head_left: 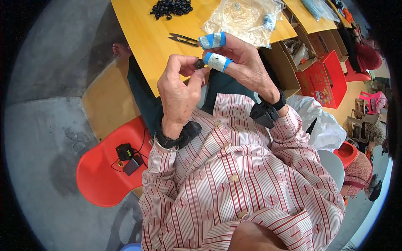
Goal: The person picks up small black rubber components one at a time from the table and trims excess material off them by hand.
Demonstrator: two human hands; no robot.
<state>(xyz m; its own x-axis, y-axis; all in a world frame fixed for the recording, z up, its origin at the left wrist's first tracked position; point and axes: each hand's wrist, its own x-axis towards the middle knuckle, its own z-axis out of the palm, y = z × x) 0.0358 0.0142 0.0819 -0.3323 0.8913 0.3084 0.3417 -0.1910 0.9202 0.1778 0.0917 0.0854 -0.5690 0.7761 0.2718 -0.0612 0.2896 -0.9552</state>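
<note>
My left hand [181, 85] pinches a small round black rubber piece [199, 64] between thumb and fingers. Across from it, my right hand [245, 62] has its thumb tip up against the same piece, its fingers curled. Blue-and-white tape wraps that thumb and forefinger. Just beyond the forefinger are dark thread snips [182, 39], points to the left; their rear end is hidden behind the finger. Farther back on the yellow table [142, 46] lies a pile of small black rings [171, 7]. A clear plastic bag [238, 19] is spread to its right.
A red chair [98, 175] at my left carries small black devices [133, 164] with cables. At right stand open cardboard boxes [289, 69], a red carton [324, 81] and a white sack [318, 119]. Other people sit farther right.
</note>
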